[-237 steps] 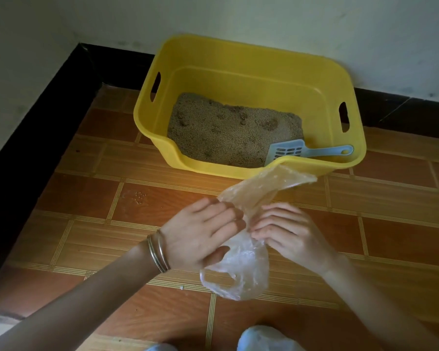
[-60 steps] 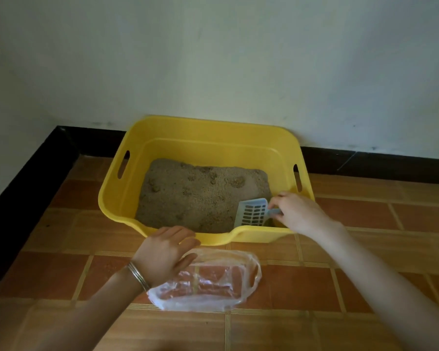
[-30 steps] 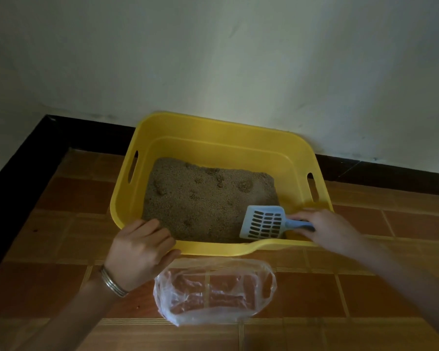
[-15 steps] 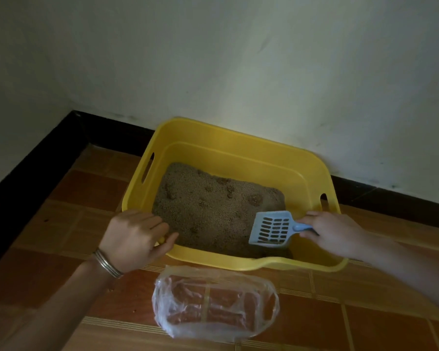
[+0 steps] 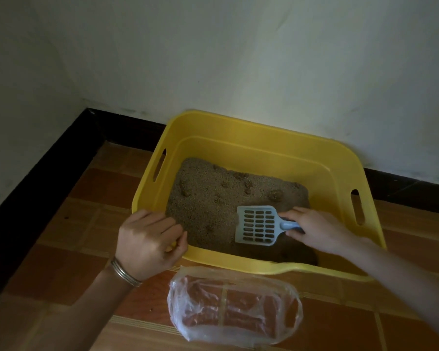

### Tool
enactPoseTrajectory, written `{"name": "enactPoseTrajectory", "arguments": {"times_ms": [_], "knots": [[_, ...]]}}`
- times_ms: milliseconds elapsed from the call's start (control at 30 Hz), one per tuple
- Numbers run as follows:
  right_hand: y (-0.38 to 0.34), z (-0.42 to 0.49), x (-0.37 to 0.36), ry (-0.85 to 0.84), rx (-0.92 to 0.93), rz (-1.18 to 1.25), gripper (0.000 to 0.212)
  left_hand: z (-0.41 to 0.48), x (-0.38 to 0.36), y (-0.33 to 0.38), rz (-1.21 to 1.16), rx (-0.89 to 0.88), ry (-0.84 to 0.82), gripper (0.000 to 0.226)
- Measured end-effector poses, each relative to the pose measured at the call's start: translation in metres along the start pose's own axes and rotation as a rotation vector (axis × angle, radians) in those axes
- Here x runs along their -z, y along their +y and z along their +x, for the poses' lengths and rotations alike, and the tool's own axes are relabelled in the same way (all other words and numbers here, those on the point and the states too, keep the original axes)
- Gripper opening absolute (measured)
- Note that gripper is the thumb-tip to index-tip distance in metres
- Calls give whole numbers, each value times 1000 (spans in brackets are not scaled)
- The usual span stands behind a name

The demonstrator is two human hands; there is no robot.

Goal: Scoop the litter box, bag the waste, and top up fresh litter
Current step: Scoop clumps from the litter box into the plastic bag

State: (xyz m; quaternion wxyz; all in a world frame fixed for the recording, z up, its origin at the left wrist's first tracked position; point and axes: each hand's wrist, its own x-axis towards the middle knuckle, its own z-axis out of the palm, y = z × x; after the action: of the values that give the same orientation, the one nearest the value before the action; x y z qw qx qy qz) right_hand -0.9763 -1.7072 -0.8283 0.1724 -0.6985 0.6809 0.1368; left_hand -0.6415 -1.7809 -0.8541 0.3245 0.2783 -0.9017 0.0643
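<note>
A yellow litter box [image 5: 259,138] stands on the tiled floor against the wall, holding brown litter [image 5: 213,198] with several darker clumps. My right hand [image 5: 317,230] grips the handle of a pale blue slotted scoop [image 5: 257,225], whose blade lies low over the litter near the front right. My left hand [image 5: 147,243] holds the box's front left rim, fingers curled over the edge. A clear plastic bag [image 5: 235,306] lies open on the floor in front of the box.
White walls meet in a corner at the left, with a black skirting [image 5: 36,188] along the base. Orange-brown floor tiles [image 5: 86,224] surround the box on the left, front and right.
My left hand has closed onto the box's front left rim. My right hand has carried the scoop a little toward the middle and down closer to the litter. The bag lies unmoved.
</note>
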Motion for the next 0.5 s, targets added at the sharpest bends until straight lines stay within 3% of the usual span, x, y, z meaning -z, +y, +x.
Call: {"name": "enactPoseTrajectory", "arguments": {"times_ms": [233,400,500], "knots": [[-1,6,-6,109,45,-28,48,12,10,-24,-86,-215,-254,33],[5,2,-10,149,132,-184,47,14,7,-28,-94,-170,-296,42],[13,-3,0,171,82,-184,46,13,7,-25,-95,-139,-289,40]]}}
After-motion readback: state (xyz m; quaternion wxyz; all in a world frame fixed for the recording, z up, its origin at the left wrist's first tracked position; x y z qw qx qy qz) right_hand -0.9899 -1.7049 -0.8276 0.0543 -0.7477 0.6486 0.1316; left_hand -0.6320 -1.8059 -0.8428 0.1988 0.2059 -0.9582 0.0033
